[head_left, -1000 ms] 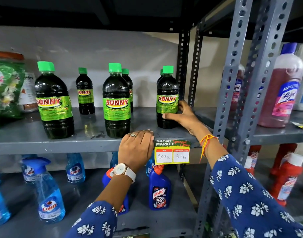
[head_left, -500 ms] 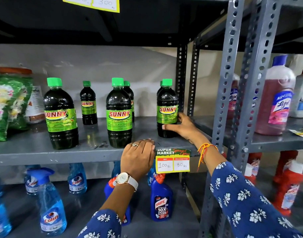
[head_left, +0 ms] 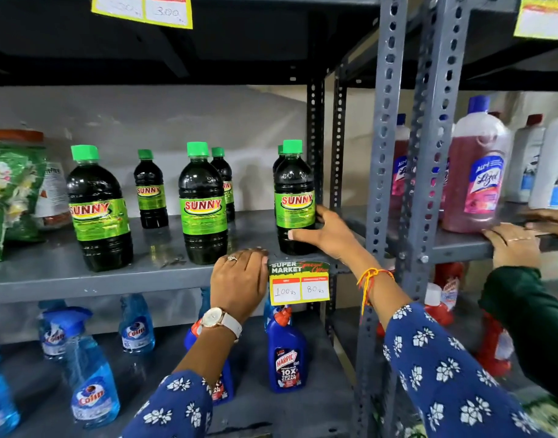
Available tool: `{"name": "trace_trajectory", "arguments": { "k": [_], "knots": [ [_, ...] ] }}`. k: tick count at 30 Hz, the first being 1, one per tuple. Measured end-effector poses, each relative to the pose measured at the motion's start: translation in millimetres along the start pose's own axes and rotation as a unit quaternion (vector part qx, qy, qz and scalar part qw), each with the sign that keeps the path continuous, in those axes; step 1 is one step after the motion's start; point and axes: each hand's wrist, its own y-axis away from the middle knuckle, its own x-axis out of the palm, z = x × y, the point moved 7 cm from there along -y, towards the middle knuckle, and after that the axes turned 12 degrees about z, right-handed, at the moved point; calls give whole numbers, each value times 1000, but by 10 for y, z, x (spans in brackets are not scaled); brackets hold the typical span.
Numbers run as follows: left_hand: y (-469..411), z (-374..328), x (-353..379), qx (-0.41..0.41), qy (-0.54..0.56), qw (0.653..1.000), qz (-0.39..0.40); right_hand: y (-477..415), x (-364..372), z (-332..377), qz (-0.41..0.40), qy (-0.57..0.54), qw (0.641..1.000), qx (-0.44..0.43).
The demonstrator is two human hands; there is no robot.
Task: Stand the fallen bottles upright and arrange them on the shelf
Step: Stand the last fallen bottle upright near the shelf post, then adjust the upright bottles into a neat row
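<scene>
Sleeves in a blue flower print reach up from the bottom of the view toward a grey metal shelf (head_left: pixel 81 276). Nearest, the left hand (head_left: pixel 239 282) lies flat over the shelf's front lip with its fingers pressed together and holding nothing, just beside a yellow price tag (head_left: pixel 299 286); it looks like a brace for balance while the other arm stretches in.

Further in, the right hand (head_left: pixel 325 235) wraps the lower part of the rightmost dark bottle (head_left: pixel 295 200), thumb across the front near the base and fingers curled round the far side by the label. That bottle stands upright at the shelf's right end, close to the slotted post (head_left: pixel 315 147), so the grip seems meant to nudge it into line or turn its label forward rather than lift it.

To the left, two more large green-capped bottles (head_left: pixel 203 203) stand upright near the front, well apart. Smaller ones (head_left: pixel 149 191) stand behind them toward the wall. None is lying down here, so the job appears nearly done, with only spacing left.

At the far left a green packet (head_left: pixel 8 197) leans by the edge. On the next rack to the right, another person's hands (head_left: pixel 514 245) rest beside a pink bottle (head_left: pixel 476 175).
</scene>
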Motion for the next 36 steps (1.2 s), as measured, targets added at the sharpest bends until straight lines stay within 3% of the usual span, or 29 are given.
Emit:
{"name": "trace_trajectory", "arguments": {
  "k": [9,12,15,18,20,22,24,27,29,36],
  "knots": [
    [0,-23,-10,-1,17,999,32,72,11,40,9,-7,1000,-10],
    [32,-8,-110,26,85,996,31,237,-80,212,-69,-29,995,-62],
    [118,212,-470,18,154,986,-56,538,-76,755,-171,-59,960,-212],
    [206,639,-906,-28,127,975,-181,588,280,1184,-162,-48,943,-287],
    [243,1059,-1061,-89,103,966,-220,377,640,1184,-124,-24,964,-232],
    [263,1525,-1070,-184,91,958,-201,162,981,1043,-85,22,988,-130],
    [316,1923,-971,-282,90,945,-140,15,1248,843,-51,38,997,-50],
    [367,2233,-773,-379,143,914,-30,-92,1416,626,-56,83,995,-4],
    [387,2282,-694,-409,162,898,10,-116,1436,593,-74,121,990,15],
    [415,2274,-722,-419,127,899,6,-99,1503,621,-106,249,963,14]
  ]
}}
